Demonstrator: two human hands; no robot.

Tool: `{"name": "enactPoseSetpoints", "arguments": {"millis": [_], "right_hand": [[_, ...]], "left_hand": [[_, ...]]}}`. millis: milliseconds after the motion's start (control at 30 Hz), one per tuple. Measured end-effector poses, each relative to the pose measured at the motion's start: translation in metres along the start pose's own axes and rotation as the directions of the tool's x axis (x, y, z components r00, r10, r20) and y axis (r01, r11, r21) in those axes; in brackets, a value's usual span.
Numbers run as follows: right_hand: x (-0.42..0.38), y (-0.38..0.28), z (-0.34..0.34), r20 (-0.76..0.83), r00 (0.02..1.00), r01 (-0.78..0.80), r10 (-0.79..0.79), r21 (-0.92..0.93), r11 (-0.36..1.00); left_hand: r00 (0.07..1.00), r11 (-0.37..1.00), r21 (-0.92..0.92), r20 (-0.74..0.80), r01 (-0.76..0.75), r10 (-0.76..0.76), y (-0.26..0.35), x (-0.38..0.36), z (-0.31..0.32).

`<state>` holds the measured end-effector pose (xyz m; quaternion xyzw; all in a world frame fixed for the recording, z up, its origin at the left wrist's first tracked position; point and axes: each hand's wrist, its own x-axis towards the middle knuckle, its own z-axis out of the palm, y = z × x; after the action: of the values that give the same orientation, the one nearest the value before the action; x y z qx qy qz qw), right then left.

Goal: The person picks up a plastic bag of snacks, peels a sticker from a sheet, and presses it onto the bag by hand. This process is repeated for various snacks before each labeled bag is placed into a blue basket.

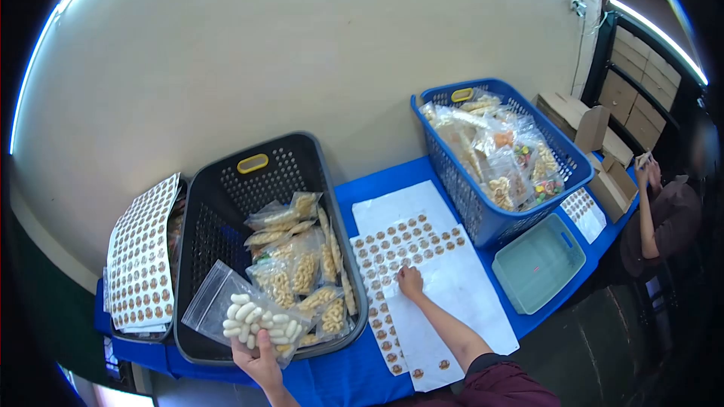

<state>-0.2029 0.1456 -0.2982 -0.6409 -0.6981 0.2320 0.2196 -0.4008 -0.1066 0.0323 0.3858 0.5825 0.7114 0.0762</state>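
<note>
Clearly, white-filled bag in left hand, right hand at stickers

The left hand (pixel 259 362) is clamped on the bag (pixel 256 316), thumb in front, over the black basket's (pixel 219 230) near rim. The right hand (pixel 411 283) is at the sticker sheet (pixel 377 256), fingers curled; whether they pinch a sticker, I cannot tell. Beyond the sheet, the blue basket (pixel 461 192) holds filled bags, beside a green tray (pixel 537 267).

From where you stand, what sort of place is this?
Probably a small packing workshop: sheets of round stickers, baskets of bagged snacks on a blue-covered table, and cardboard boxes behind.
</note>
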Motion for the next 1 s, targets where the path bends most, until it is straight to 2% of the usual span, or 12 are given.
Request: {"name": "enactPoseSetpoints", "arguments": {"millis": [100,167,367,500,600,700,733,833,867,900,933,1000], "right_hand": [[0.002,-0.005,-0.008,0.008,0.996,-0.084,0.084,0.090,0.992],[0.002,-0.009,-0.013,0.094,0.993,-0.065,0.066,-0.011,0.998],[0.001,-0.015,-0.015,0.068,0.993,-0.091,0.091,-0.003,0.996],[0.000,0.004,-0.008,0.100,0.991,0.069,-0.090,0.204,0.977],[-0.013,0.002,-0.041,0.199,0.967,0.074,-0.157,0.368,0.927],[-0.022,0.011,-0.032,0.182,0.945,0.158,-0.272,0.474,0.866],[-0.019,0.015,-0.035,0.397,0.901,-0.078,-0.173,0.541,0.838],[-0.017,0.019,-0.060,0.364,0.921,-0.155,-0.140,0.672,0.725],[-0.025,0.020,-0.084,0.312,0.938,-0.053,-0.152,0.562,0.825],[-0.033,0.031,-0.095,0.213,0.917,0.201,-0.337,0.484,0.852],[-0.038,0.047,-0.105,0.130,0.844,0.445,-0.521,0.375,0.814],[-0.061,0.059,-0.155,0.447,0.739,0.509,-0.505,0.121,0.852]], "left_hand": [[0.999,0.999,0.000,0.011,-0.040,0.040,-0.001,0.000,0.001],[0.999,0.999,-0.013,0.012,-0.035,0.035,-0.001,0.000,0.002],[0.998,0.998,0.039,-0.034,-0.043,0.044,0.000,0.000,0.005],[0.998,0.999,0.019,-0.044,-0.046,0.046,0.000,-0.001,0.008],[0.996,0.998,-0.004,-0.068,-0.064,0.064,0.009,-0.002,0.019],[0.987,0.996,0.037,-0.138,-0.076,0.080,0.007,-0.003,0.026],[0.986,0.996,0.035,-0.138,-0.084,0.088,0.006,-0.003,0.027],[0.976,0.995,0.057,-0.198,-0.079,0.089,0.009,-0.003,0.034],[0.976,0.991,0.100,-0.194,-0.086,0.104,0.005,-0.002,0.031],[0.973,0.990,0.106,-0.202,-0.091,0.111,0.004,-0.002,0.030],[0.970,0.989,0.110,-0.212,-0.098,0.120,0.004,-0.002,0.031],[0.964,0.986,0.134,-0.231,-0.103,0.132,0.005,-0.002,0.034]]}}
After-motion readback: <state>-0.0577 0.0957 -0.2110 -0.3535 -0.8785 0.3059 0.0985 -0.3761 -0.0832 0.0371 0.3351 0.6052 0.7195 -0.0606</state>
